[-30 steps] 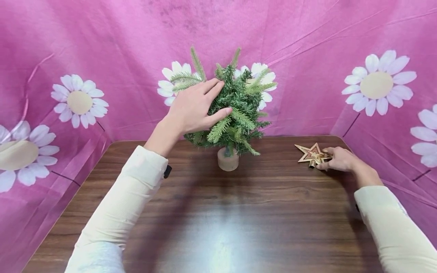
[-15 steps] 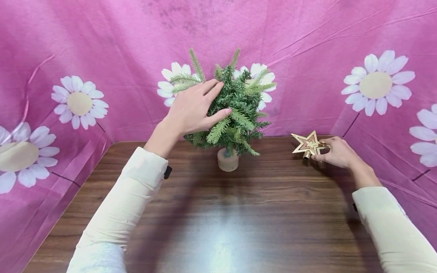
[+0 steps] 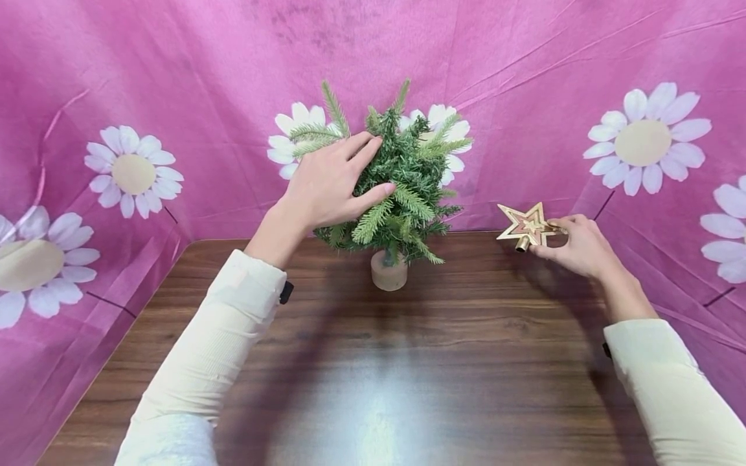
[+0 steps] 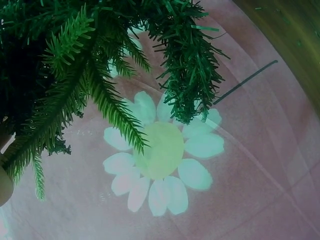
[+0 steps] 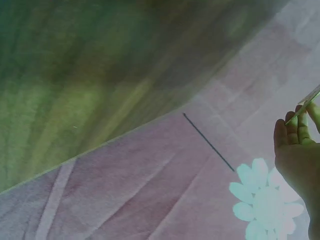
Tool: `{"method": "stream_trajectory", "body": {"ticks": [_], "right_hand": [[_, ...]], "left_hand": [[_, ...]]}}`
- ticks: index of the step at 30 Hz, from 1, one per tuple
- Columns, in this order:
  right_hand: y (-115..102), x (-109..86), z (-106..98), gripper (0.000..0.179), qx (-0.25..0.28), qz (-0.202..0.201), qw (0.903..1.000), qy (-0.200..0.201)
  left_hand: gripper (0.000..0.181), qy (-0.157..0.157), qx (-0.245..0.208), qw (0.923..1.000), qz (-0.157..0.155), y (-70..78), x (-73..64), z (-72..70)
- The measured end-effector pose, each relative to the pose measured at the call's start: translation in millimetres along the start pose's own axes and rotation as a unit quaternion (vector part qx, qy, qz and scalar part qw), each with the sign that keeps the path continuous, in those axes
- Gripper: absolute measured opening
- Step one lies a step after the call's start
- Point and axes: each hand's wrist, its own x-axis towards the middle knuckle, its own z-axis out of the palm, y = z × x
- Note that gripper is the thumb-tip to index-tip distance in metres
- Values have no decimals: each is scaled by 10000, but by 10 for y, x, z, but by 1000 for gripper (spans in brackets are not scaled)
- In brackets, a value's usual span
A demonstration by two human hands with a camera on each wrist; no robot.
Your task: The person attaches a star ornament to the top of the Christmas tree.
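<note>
A small artificial Christmas tree (image 3: 408, 168) stands upright on a pale round base (image 3: 388, 272) near the table's back edge. My left hand (image 3: 329, 184) rests on its upper left side, fingers extended over the foliage and thumb lying across the front branches. In the left wrist view, green branches (image 4: 75, 90) fill the upper left, with a bit of the hand at the left edge. At the right, my right hand (image 3: 583, 249) pinches a gold star tree topper (image 3: 527, 225) by one side, its short tube pointing down. Only the star's thin edge (image 5: 311, 100) shows in the right wrist view.
A brown wood-grain table (image 3: 373, 362) lies under both arms. Pink cloth (image 3: 233, 65) printed with large white daisies (image 3: 134, 173) encloses the back and both sides. The tree is close to the back cloth.
My right hand has lifted the star topper off the table, upward and slightly toward the back, tilting it to face the camera. The left hand and the tree have stayed in place.
</note>
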Motion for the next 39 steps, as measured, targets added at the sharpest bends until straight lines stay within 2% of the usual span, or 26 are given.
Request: {"method": "stream_trajectory", "body": {"ticks": [10, 22, 27, 32, 39], "right_hand": [[-255, 54, -155, 74, 44, -184, 9980, 600], [-425, 46, -265, 63, 123, -233, 9961, 842], [-478, 63, -305, 64, 151, -203, 9951, 958], [-545, 76, -289, 67, 247, -197, 9951, 935], [-631, 111, -299, 64, 303, -303, 9928, 1121]], "left_hand": [[86, 8, 90, 9999, 54, -4, -1, -6], [90, -74, 121, 9999, 54, -7, -4, -2], [92, -55, 132, 9999, 73, -11, -3, 0], [96, -160, 180, 9997, 54, -16, -2, -15], [102, -328, 300, 9990, 89, -10, 7, -40]]}}
